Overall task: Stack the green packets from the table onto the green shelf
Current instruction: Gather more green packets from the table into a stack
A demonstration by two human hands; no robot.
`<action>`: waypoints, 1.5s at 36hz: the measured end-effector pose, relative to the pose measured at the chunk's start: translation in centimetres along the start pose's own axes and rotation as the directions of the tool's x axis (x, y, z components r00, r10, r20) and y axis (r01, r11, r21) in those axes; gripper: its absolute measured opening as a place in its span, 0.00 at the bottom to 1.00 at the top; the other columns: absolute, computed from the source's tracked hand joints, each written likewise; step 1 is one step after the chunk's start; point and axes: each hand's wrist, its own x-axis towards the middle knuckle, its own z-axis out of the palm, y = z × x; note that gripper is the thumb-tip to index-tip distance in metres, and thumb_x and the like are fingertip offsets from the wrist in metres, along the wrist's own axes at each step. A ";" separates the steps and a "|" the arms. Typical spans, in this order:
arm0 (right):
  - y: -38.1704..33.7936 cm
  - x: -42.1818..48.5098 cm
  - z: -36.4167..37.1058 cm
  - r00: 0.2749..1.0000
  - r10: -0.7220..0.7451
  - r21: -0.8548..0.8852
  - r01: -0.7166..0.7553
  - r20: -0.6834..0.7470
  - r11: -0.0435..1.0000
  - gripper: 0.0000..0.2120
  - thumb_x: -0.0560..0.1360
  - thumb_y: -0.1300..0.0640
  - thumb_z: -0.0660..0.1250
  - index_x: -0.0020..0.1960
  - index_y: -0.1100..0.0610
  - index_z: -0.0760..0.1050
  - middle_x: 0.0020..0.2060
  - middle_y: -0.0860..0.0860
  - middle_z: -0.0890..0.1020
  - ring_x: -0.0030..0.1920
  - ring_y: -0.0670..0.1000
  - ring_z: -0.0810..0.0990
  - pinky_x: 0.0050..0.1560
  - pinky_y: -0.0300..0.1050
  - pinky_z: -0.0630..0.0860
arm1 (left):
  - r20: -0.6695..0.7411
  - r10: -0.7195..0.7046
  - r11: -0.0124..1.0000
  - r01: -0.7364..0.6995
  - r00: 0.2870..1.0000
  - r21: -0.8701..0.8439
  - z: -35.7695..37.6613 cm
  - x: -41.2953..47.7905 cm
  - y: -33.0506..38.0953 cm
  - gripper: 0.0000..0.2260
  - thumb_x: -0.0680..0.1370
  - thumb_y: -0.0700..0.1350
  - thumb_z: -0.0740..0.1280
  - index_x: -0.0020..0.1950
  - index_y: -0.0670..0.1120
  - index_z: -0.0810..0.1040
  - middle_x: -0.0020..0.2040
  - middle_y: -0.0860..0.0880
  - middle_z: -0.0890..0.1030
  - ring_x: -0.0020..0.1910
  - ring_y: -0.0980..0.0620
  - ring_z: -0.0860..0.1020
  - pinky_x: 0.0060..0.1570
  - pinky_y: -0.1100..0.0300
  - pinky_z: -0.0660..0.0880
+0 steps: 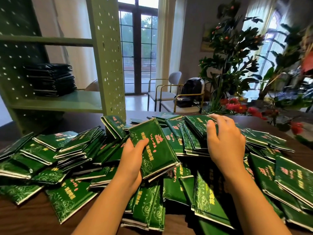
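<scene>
— Forearms come first, both stretched out over the loose heap of glossy green foil packets (71,197) with red lettering, which covers the dark wooden table (20,223). What's each hand doing?

— The left hand (133,156) grips a small bundle of packets (152,146), thumb on top, tipped up off the heap. The right hand (225,143) has its fingers curled over a second stack (194,131), thumb against the near edge. That stack is lying on the heap.

— Gathering, then, I'd say. Where's the pale green perforated metal shelf (71,102)?

— The whole heap lies in front of it and off to its right. One neat dark pile of packets (50,80) sits on its lower board, towards the back panel.

— So most of the job is left. Next, I reckon, bring the two lots together, square them, carry them over to the shelf, and lay them flat on or beside that pile.

— Slippery foil, mind. With a slack grip they could fan out.
</scene>
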 end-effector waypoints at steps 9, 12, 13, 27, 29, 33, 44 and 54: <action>1.0 0.4 -0.4 0.997 -0.037 0.069 0.032 0.073 0.997 0.26 0.76 0.50 0.66 0.72 0.54 0.65 0.64 0.53 0.74 0.63 0.56 0.72 0.61 0.53 0.69 | 0.010 -0.005 1.000 0.005 1.000 0.010 0.0 0.0 0.0 0.05 0.80 0.39 0.63 0.52 0.50 0.74 0.49 0.44 0.83 0.48 0.46 0.81 0.53 0.47 0.78; 0.8 0.4 -0.5 0.994 -0.109 0.155 0.105 0.017 0.982 0.28 0.74 0.56 0.70 0.71 0.55 0.66 0.63 0.53 0.74 0.62 0.53 0.72 0.59 0.43 0.66 | 0.002 -0.008 1.000 0.008 1.000 0.008 -0.1 0.2 -0.2 0.06 0.80 0.39 0.62 0.56 0.47 0.75 0.50 0.43 0.83 0.47 0.47 0.82 0.50 0.49 0.79; 0.7 0.4 -0.5 0.991 -0.130 0.189 0.128 -0.003 0.974 0.28 0.73 0.58 0.71 0.71 0.55 0.67 0.62 0.53 0.74 0.61 0.51 0.72 0.58 0.36 0.63 | -0.006 -0.013 1.000 0.013 1.000 0.012 -0.1 0.0 -0.1 0.10 0.80 0.40 0.63 0.61 0.45 0.74 0.53 0.43 0.83 0.50 0.46 0.81 0.52 0.47 0.79; -3.2 -2.4 0.8 0.976 -0.211 0.704 0.183 -0.049 0.686 0.20 0.70 0.62 0.74 0.58 0.45 0.76 0.55 0.48 0.77 0.56 0.38 0.74 0.57 0.28 0.69 | -0.039 -0.032 0.999 0.031 0.999 -0.024 0.4 0.0 -0.1 0.34 0.77 0.41 0.64 0.80 0.48 0.52 0.72 0.41 0.70 0.67 0.43 0.73 0.66 0.41 0.71; -3.8 -3.2 1.3 0.971 -0.236 0.695 0.200 -0.045 0.690 0.20 0.70 0.58 0.73 0.60 0.48 0.77 0.54 0.49 0.76 0.55 0.36 0.73 0.56 0.25 0.66 | -0.073 -0.026 0.995 0.019 0.997 -0.097 0.3 0.4 -0.3 0.34 0.78 0.45 0.65 0.80 0.49 0.50 0.75 0.44 0.65 0.69 0.42 0.71 0.67 0.40 0.69; -4.3 -4.3 2.1 0.967 -0.256 0.674 0.193 -0.006 0.713 0.24 0.69 0.61 0.75 0.62 0.48 0.74 0.53 0.49 0.73 0.53 0.34 0.71 0.54 0.23 0.66 | -0.003 -0.055 0.983 0.054 0.998 -0.174 0.0 0.6 -0.6 0.36 0.74 0.62 0.67 0.75 0.44 0.64 0.73 0.42 0.70 0.69 0.44 0.72 0.68 0.41 0.68; -4.0 -3.8 1.8 0.958 -0.215 0.595 0.286 -0.189 0.751 0.18 0.72 0.57 0.67 0.62 0.55 0.75 0.48 0.47 0.76 0.51 0.33 0.72 0.50 0.23 0.64 | -0.101 0.113 0.993 -0.115 0.988 -0.019 0.3 0.3 -0.6 0.33 0.82 0.45 0.61 0.80 0.48 0.43 0.80 0.50 0.54 0.77 0.52 0.58 0.76 0.48 0.56; -4.4 -4.4 2.3 0.972 -0.231 0.662 0.208 -0.054 0.720 0.18 0.72 0.55 0.65 0.62 0.48 0.73 0.51 0.40 0.76 0.51 0.36 0.73 0.51 0.25 0.67 | -0.107 0.134 0.991 -0.133 0.985 0.013 0.4 0.2 -0.7 0.26 0.83 0.45 0.58 0.79 0.47 0.54 0.78 0.54 0.57 0.76 0.55 0.58 0.73 0.56 0.57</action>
